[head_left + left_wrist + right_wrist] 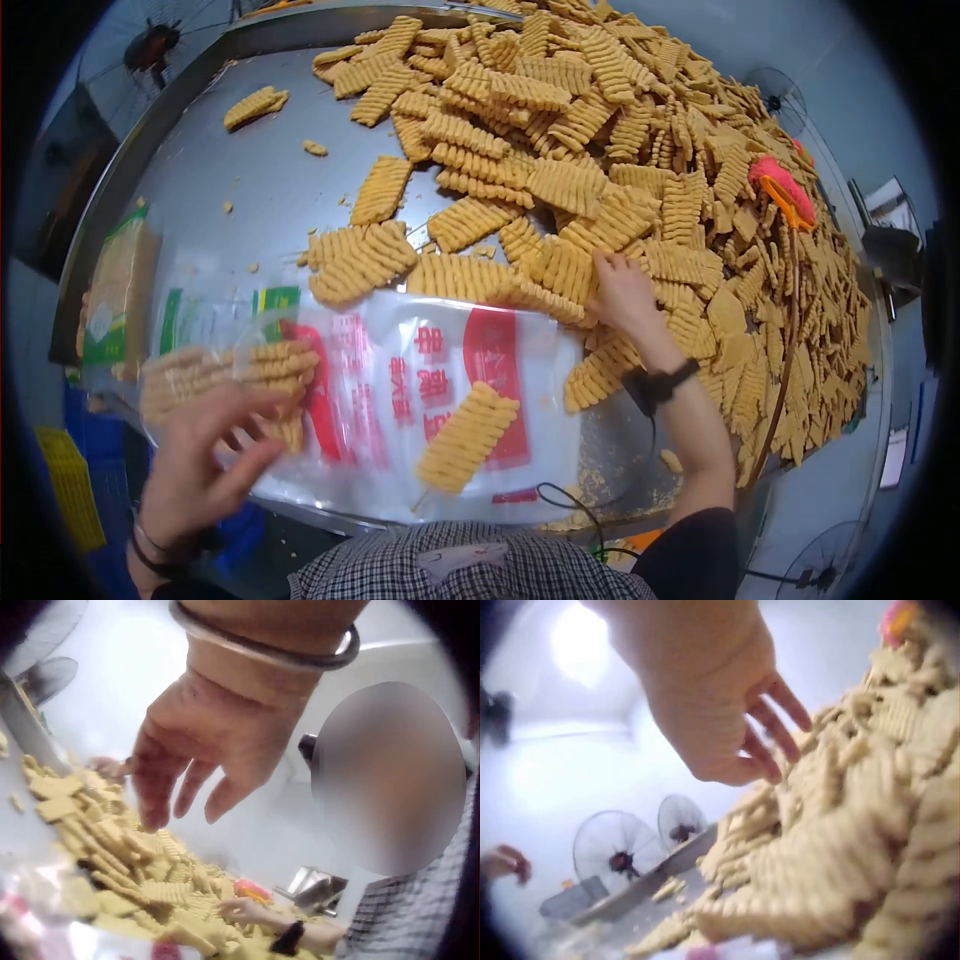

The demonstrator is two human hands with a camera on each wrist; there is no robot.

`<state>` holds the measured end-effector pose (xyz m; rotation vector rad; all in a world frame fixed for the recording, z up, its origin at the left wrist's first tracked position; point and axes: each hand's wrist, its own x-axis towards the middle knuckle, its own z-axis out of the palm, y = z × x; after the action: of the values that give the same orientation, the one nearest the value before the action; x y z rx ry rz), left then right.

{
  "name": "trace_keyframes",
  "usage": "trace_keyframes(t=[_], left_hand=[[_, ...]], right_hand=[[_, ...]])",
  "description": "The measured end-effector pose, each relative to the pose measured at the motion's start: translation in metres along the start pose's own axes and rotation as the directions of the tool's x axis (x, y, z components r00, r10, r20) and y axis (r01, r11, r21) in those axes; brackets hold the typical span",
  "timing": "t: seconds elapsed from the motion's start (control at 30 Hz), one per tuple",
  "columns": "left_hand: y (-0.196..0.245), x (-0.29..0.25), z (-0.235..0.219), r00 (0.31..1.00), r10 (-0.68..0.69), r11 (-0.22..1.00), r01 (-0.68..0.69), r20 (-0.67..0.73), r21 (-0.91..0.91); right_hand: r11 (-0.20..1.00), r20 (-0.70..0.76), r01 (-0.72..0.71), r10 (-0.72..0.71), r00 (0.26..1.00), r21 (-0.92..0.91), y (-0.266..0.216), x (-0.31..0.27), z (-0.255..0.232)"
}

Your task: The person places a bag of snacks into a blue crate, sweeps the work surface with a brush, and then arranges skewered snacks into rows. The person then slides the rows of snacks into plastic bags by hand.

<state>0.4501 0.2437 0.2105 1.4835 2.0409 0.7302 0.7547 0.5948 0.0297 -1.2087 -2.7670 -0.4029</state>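
Observation:
My left hand (205,465), fingers spread and slightly bent with nothing between them, is over the near left end of a clear printed bag (400,350). Ridged golden pieces (230,370) show at that end of the bag. One separate ridged piece (468,437) lies on the bag's print. My right hand (630,300) touches the edge of a ridged piece (565,270) beside the big pile; its grip is partly hidden. In the right wrist view, the fingers of the right hand (720,712) reach apart and loosely bent to the pile (817,847).
A metal tray (200,190) with a raised rim holds the large pile (620,130) at its right. A filled packet (120,290) stands at the left edge. A pink and orange object (783,192) rests on the pile. A cable (590,515) runs near the front edge.

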Motion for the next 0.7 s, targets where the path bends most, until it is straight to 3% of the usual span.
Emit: trace_keyframes(t=[0.13, 0.2, 0.23, 0.3, 0.33, 0.37, 0.43, 0.5, 0.57, 0.6, 0.67, 0.7], left_hand=[[0.013, -0.036, 0.070, 0.994, -0.044, 0.970, 0.068, 0.104, -0.232], [0.008, -0.038, 0.115, 0.999, 0.011, 0.977, -0.002, 0.040, -0.213], [0.005, -0.031, 0.135, 0.997, 0.072, 0.992, -0.073, -0.011, -0.102], [-0.009, -0.016, 0.183, 0.982, 0.165, 0.985, -0.161, -0.094, 0.055], [-0.018, -0.007, 0.207, 0.971, 0.196, 0.978, -0.183, -0.140, 0.101], [-0.022, -0.002, 0.226, 0.967, 0.213, 0.975, -0.201, -0.140, 0.093], [-0.028, 0.006, 0.256, 0.989, 0.137, 0.958, -0.120, -0.048, 0.262], [-0.031, 0.012, 0.273, 0.992, 0.124, 0.961, -0.113, -0.026, 0.252], [-0.023, 0.017, 0.276, 0.995, 0.095, 0.980, -0.093, -0.004, 0.179], [-0.015, 0.021, 0.271, 0.995, 0.098, 0.979, -0.098, 0.008, 0.178], [0.002, 0.039, 0.258, 0.977, 0.202, 0.979, -0.201, -0.061, 0.027], [0.005, 0.057, 0.260, 0.959, 0.239, 0.963, -0.255, -0.153, -0.091]], right_hand=[[0.995, 0.035, -0.039, 0.036, 0.999, 0.089, 0.011, 0.004, 0.021], [0.975, 0.162, -0.174, 0.152, 0.975, 0.135, 0.030, -0.007, 0.008], [0.976, 0.096, -0.183, 0.173, 0.980, 0.114, 0.051, -0.019, 0.010], [0.911, 0.176, -0.413, 0.406, 0.897, 0.002, 0.105, -0.044, 0.013], [0.874, 0.120, -0.485, 0.479, 0.870, 0.029, 0.135, -0.065, 0.012], [0.833, 0.064, -0.550, 0.547, 0.835, 0.058, 0.163, -0.093, 0.012], [0.690, -0.001, -0.697, 0.711, 0.704, 0.195, 0.210, -0.145, 0.012], [0.642, -0.183, -0.722, 0.766, 0.616, 0.260, 0.233, -0.189, -0.010], [0.523, -0.140, -0.568, 0.802, 0.581, 0.636, 0.258, -0.235, -0.023], [0.517, -0.135, -0.578, 0.807, 0.575, 0.632, 0.254, -0.254, -0.033], [0.403, -0.201, -0.650, 0.909, 0.365, 0.644, 0.220, -0.278, -0.062], [0.396, -0.200, -0.656, 0.913, 0.355, 0.642, 0.205, -0.289, -0.074]])
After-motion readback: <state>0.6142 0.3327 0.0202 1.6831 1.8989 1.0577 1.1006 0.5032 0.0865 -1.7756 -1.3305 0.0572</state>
